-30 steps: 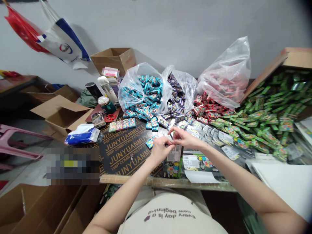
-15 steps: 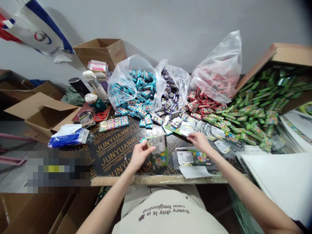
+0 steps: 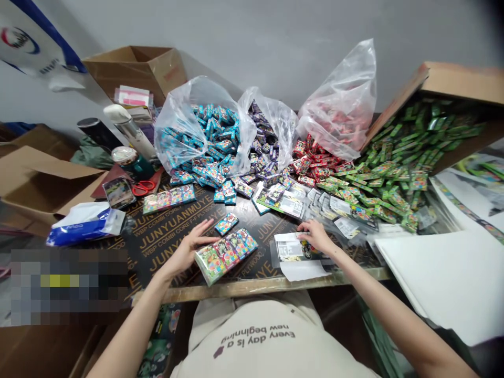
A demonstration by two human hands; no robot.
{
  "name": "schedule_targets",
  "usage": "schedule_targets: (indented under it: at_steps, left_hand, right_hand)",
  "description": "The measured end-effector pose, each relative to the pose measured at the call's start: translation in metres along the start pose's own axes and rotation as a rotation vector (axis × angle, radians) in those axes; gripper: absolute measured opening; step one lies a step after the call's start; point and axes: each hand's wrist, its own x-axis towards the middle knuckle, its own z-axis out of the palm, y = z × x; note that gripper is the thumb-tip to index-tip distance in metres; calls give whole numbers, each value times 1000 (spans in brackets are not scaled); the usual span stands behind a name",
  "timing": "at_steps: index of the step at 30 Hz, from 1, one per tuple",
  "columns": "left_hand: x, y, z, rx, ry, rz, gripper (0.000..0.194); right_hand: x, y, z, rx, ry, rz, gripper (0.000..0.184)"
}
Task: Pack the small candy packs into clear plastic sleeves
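Observation:
My left hand (image 3: 192,248) has its fingers stretched out beside a clear-wrapped pack (image 3: 227,254), its fingertips at the pack's left end. Small boxes in green, red, dark and blue show in a row on that pack, which lies flat near the table's front edge. A single blue box (image 3: 227,223) lies just behind it. My right hand (image 3: 315,236) has its bent fingers on the upper edge of a black printed card (image 3: 290,249) with a white panel. White paper (image 3: 301,271) sticks out under the card, and my fingers hide part of its print.
Plastic bags hold blue boxes (image 3: 220,131), purple boxes (image 3: 262,139) and red boxes (image 3: 315,168). Green boxes (image 3: 388,168) spill from a tilted carton (image 3: 464,84). Another row pack (image 3: 169,198), red scissors (image 3: 144,188) and a tissue pack (image 3: 84,223) are at left.
The pack my left hand held tilted now lies flat, colourful side up, let go. My left hand has opened and drawn left. My right hand has come down onto the black printed card.

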Motion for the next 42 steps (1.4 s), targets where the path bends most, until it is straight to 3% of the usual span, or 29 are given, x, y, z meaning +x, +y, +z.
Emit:
schedule_targets:
  at_steps: [3,5,9,12,14,17,19,21,26,31,34,37,40,42]
  left_hand:
    - [6,-16,0,140,97,-72,43]
    - [14,-15,3,200,101,-111,52]
    - [37,11,18,350,141,-156,45]
    - [45,41,43,350,184,-65,29]
    - [43,60,67,309,98,57,34]
    - [33,75,104,306,-88,162,81]
    - [28,74,121,345,-152,123,99]
    - [28,68,129,394,-178,56,98]
    - [42,65,121,417,-166,-23,97]
    - [59,80,87,108,64,-45,100]
    - [68,81,68,-57,188,54,64]
    - [73,76,60,-190,287,8,23]
    - [74,75,58,-316,347,-78,15]
    - [71,78,59,-366,353,-38,14]
  right_hand:
    - [-1,-3,1,-16,1,-16,11]
    - [1,-6,3,-15,0,-28,9]
    - [5,-10,5,-5,-2,-53,4]
    - [6,-12,7,12,-13,-77,3]
    - [3,-14,8,23,-8,-87,6]
    - [-3,-16,9,33,21,-90,10]
    - [-6,-16,9,38,36,-87,11]
    - [-8,-16,9,44,41,-84,10]
    - [-9,-17,14,39,70,-68,9]
    - [-13,-22,23,31,154,-43,8]
    - [-17,-25,25,3,219,-50,12]
    - [-19,-26,26,-21,226,-57,13]
    - [-20,-25,23,4,195,-54,12]
    - [-18,-27,14,73,158,-49,11]
